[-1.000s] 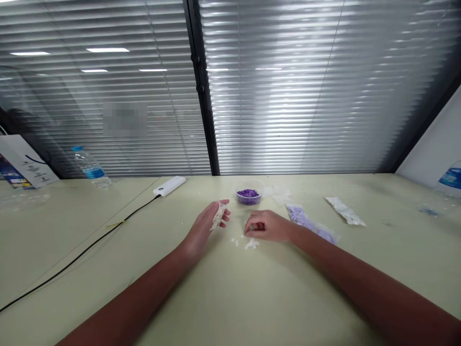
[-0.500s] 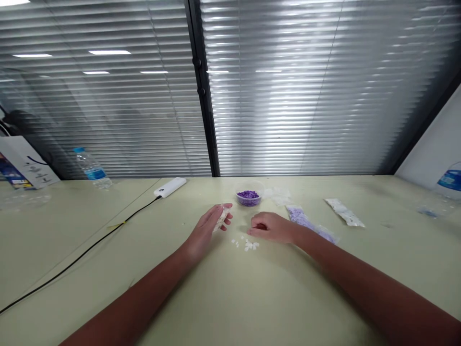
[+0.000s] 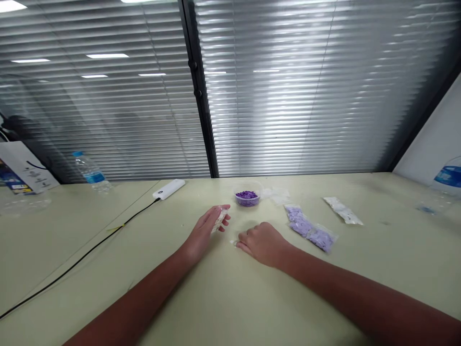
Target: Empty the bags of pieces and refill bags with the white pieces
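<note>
My left hand [image 3: 208, 228] is closed round a small clear bag of white pieces [image 3: 219, 220], held just above the table. To its right, my right hand [image 3: 261, 242] rests low on the tabletop with its fingers curled down over the loose white pieces [image 3: 233, 242]. Only a few of those pieces show at the fingertips; the hand covers the others, and I cannot make out what the fingers pinch. Beyond both hands stands a clear round bowl [image 3: 247, 202] with purple pieces [image 3: 246, 194] in it.
Right of my right hand lie clear packets of light purple pieces [image 3: 310, 228] and a white packet [image 3: 343, 210]. Crumpled clear plastic [image 3: 277, 195] is beside the bowl. A white power bank [image 3: 169, 189] with a black cable [image 3: 88, 251], a water bottle [image 3: 92, 173] and a paper bag [image 3: 27, 168] stand left.
My right hand has moved nearer and slightly left, down onto the loose white pieces, uncovering the light purple packets. My left hand still holds its bag in nearly the same place.
</note>
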